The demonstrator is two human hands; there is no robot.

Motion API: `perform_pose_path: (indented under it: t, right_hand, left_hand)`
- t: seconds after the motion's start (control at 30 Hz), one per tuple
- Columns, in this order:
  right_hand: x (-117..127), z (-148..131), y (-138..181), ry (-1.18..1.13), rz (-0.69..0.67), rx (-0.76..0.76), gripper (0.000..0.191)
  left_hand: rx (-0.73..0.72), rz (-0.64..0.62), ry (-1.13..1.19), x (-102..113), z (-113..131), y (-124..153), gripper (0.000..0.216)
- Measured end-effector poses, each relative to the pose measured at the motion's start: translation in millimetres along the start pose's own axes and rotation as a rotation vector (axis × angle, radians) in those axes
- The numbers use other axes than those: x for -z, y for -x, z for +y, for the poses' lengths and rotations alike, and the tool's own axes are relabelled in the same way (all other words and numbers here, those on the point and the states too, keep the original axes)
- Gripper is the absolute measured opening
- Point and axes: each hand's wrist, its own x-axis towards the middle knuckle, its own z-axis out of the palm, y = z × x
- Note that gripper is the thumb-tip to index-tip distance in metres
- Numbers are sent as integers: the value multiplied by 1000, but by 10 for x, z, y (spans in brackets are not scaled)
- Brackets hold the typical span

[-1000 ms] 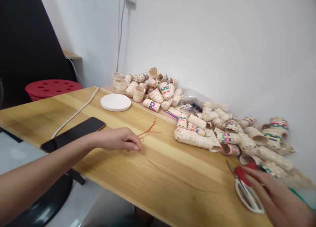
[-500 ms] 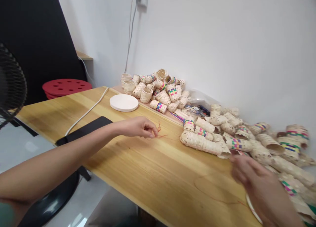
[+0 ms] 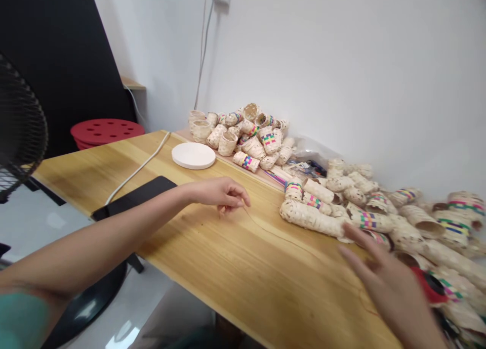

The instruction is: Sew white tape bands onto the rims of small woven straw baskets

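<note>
My left hand [image 3: 224, 194] is over the middle of the wooden table [image 3: 235, 273], its thumb and fingers pinched on the end of a thin orange thread [image 3: 281, 234]. From there the thread runs slackly across the wood toward the right. My right hand [image 3: 389, 283], slightly blurred, is low at the right with its fingers apart and nothing visible between them. Just beyond its fingertips lies a long woven bamboo tube [image 3: 311, 218]. Beside that hand is a red and black object [image 3: 431, 287], partly hidden, whose kind I cannot make out.
Small woven baskets [image 3: 228, 143] are heaped against the wall, with more tubes [image 3: 419, 221] along the right. A white round disc [image 3: 193, 156], a black flat device [image 3: 152, 189] and a white cable [image 3: 138, 169] lie at the left. A fan [image 3: 18, 126] stands at far left.
My right hand has opened its fingers, uncovering the red and black object. The thread now stretches from my left hand toward the right; its small orange tangle by the left fingers no longer shows.
</note>
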Motion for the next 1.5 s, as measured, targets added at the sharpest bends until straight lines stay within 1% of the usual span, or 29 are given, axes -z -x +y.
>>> perform_pose_path:
  t: [0.07,0.1,0.13,0.17,0.2,0.23,0.27,0.3,0.33,0.37,0.4,0.47,0.6,0.67,0.77,0.83,0.9,1.0,1.07,1.13,1.2,1.3,1.37,1.43,1.5]
  right_hand:
    - [-370,-475,-119,-198,-209,100,60]
    - [-545,-674,-181,-283,-289,162,65]
    - [-703,-825,-241,-358,-370,196,67]
    - [-836,-921,-296,-397,-472,208,63]
    - [-940,-960,-344,-409,-545,205,55]
    - [-1014,-947,-382,-404,-595,190,43]
    - [-1059,-893,-409,-384,-617,169,31]
    - [-1079,-812,-425,-360,-613,148,24]
    - [-1078,-719,-431,-339,-594,128,21]
    - [-1064,-628,-427,-320,-575,112,22]
    - [-1042,-548,-416,-304,-560,101,22]
    - [-997,-441,-379,-276,-549,90,24]
    - [-923,-390,-318,-224,-546,89,25]
    - [-862,-381,-308,-206,-537,85,27]
    - [-702,-325,-284,-178,-507,84,31]
    - [-568,-237,-240,-141,-454,91,31]
    - [-439,-90,-167,-97,-384,86,32]
    - [-291,240,-22,-35,-280,40,34]
    - [-225,489,76,17,-226,-13,33]
    - [-177,708,157,71,-208,-76,33]
    - [-142,868,214,117,-223,-131,33]
    - [-110,999,261,190,-244,-185,35]
    - [-102,1044,282,233,-249,-191,36]
    - [-104,1073,301,241,-245,-185,37]
    - [-110,1092,317,225,-236,-189,37]
  left_hand:
    - [-23,-14,38,-97,109,-71,29]
    - [-40,-24,50,-144,153,-106,28]
    - [-61,-36,54,-183,186,-136,27]
    - [-87,-30,48,-210,208,-160,27]
    - [-118,11,26,-222,218,-174,27]
    - [-151,87,-20,-217,214,-178,27]
    - [-176,189,-96,-198,197,-172,28]
    - [-179,292,-209,-168,168,-157,28]
    - [-159,367,-343,-132,127,-135,28]
    - [-121,398,-478,-98,77,-111,27]
    - [-71,386,-596,-70,21,-87,24]
    - [12,312,-734,-46,-100,-51,19]
    - [46,194,-819,-129,-300,-51,14]
    - [35,172,-850,-204,-368,-81,12]
    - [19,189,-880,-300,-445,-140,6]
    - [4,211,-903,-325,-484,-165,9]
    - [-13,230,-933,-307,-510,-162,11]
    - [-10,276,-982,-201,-527,-101,12]
    - [29,334,-1015,-93,-525,-38,13]
    - [85,396,-1047,23,-510,31,15]
    - [140,445,-1079,133,-485,100,15]
    - [201,495,-1123,270,-435,206,17]
    - [252,527,-1164,342,-398,280,21]
    - [301,561,-1201,402,-356,356,26]
    - [313,579,-1220,457,-312,429,34]
